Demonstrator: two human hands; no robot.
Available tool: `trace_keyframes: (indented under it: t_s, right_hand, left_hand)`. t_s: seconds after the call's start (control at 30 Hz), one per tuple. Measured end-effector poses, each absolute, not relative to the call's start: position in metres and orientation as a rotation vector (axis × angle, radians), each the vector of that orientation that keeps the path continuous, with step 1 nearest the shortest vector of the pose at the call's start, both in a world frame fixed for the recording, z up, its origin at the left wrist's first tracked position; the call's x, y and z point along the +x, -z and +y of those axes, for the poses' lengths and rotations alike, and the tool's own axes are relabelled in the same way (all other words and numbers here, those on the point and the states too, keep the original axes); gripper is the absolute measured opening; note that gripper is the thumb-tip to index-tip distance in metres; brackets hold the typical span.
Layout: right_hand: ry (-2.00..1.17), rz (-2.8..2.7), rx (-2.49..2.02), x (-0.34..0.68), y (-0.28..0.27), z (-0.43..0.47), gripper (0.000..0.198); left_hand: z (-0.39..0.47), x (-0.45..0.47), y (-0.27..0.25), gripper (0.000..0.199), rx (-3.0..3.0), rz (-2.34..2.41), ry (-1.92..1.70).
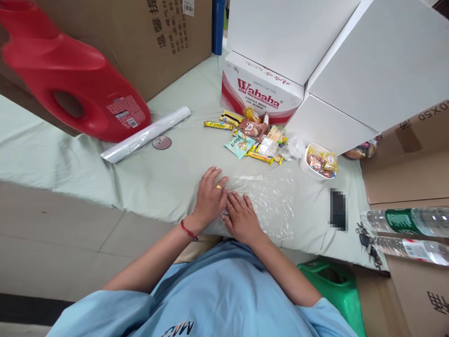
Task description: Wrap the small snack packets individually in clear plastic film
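A sheet of clear, crinkled plastic film (271, 201) lies on the pale green cloth in front of me. Resting on its left part is my right hand (243, 217), palm down with the fingers stretched out. My left hand (210, 194), with a ring and a red bracelet, is at the film's left edge, its fingers extended and slightly bent. The two hands meet near the fingertips. Beyond the film is a pile of wrapped snacks (250, 131), with a white tub (308, 168) of more snacks to its right.
A plastic film roll (147, 133) and a round disc (162, 142) lie left, by a red jug (77, 79). White boxes (263, 89) stand behind the snacks. At right are a pixelated dark object (338, 209), keys (366, 241) and two bottles (403, 221). The cloth's front edge is near me.
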State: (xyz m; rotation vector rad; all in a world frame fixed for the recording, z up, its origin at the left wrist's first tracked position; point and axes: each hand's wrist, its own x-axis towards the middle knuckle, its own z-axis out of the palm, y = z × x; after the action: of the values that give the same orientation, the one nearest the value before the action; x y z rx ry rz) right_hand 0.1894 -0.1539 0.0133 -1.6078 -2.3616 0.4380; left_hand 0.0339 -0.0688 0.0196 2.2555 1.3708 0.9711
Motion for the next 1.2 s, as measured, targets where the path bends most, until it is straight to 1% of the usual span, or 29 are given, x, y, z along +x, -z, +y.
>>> trace_keyframes:
  t_s: [0.1,0.13,0.2,0.27,0.3,0.33,0.4,0.43,0.53,0.6,0.73,0.8,0.9,0.97,1.07,1.1,1.2]
  right_hand:
    - [-0.41,-2.357,-1.608,0.192,-0.011,-0.154,0.052]
    - [-0.409,-2.35,-1.611,0.192,-0.012,-0.154,0.049]
    - [-0.423,-2.338,-1.62,0.192,-0.014,-0.153,0.046]
    - [-0.442,-2.332,-1.628,0.191,-0.016,-0.152,0.049]
    - [-0.448,-2.331,-1.631,0.191,-0.016,-0.152,0.052]
    - [-0.453,-2.332,-1.633,0.191,-0.017,-0.152,0.054]
    - [-0.451,-2.34,-1.636,0.191,-0.017,-0.153,0.056]
    - [-0.447,-2.344,-1.635,0.191,-0.016,-0.153,0.056]
    - [-0.432,-2.352,-1.625,0.192,-0.015,-0.154,0.054]
    - [-0.43,-2.352,-1.627,0.193,-0.014,-0.154,0.054]
    - [-0.439,-2.352,-1.637,0.193,-0.014,-0.154,0.054]
    - [-0.439,-2.353,-1.626,0.193,-0.013,-0.154,0.053]
    - [-0.429,-2.339,-1.6,0.193,-0.013,-0.154,0.053]
    - [-0.425,-2.325,-1.591,0.194,-0.012,-0.154,0.052]
    - [-0.433,-2.309,-1.597,0.194,-0.011,-0.151,0.044]
    - [-0.434,-2.302,-1.601,0.194,-0.011,-0.151,0.042]
    - [-0.447,-2.265,-1.571,0.193,-0.009,-0.155,0.038]
  left_hand:
    - [-0.065,0.052,-0.041,0.03,2.294,1.175,-0.957]
    - [-0.061,0.06,-0.047,0.03,2.285,1.166,-0.924]
    - [-0.048,0.078,-0.053,0.033,2.221,1.31,-0.838]
    - [-0.029,0.094,-0.051,0.037,2.136,1.483,-0.676]
    - [-0.019,0.1,-0.048,0.036,2.12,1.478,-0.58]
    - [-0.01,0.104,-0.044,0.03,2.119,1.424,-0.524]
    - [0.008,0.109,-0.037,0.016,2.106,1.291,-0.563]
    - [0.016,0.109,-0.034,0.013,2.064,1.244,-0.626]
    - [0.036,0.105,-0.03,0.013,1.821,1.291,-0.773]
    - [0.047,0.099,-0.028,0.011,1.703,1.406,-0.783]
    - [0.061,0.083,-0.026,0.014,1.662,1.56,-0.794]
    - [0.058,0.079,-0.029,0.013,1.637,1.619,-0.874]
    - [0.037,0.082,-0.035,0.024,1.604,1.66,-1.022]
    - [0.014,0.089,-0.036,0.021,1.645,1.574,-1.036]
    - [-0.021,0.096,-0.029,0.01,1.857,1.301,-0.893]
    - [-0.03,0.096,-0.025,0.01,1.928,1.247,-0.837]
    - [-0.043,0.087,-0.012,0.027,2.049,1.16,-0.762]
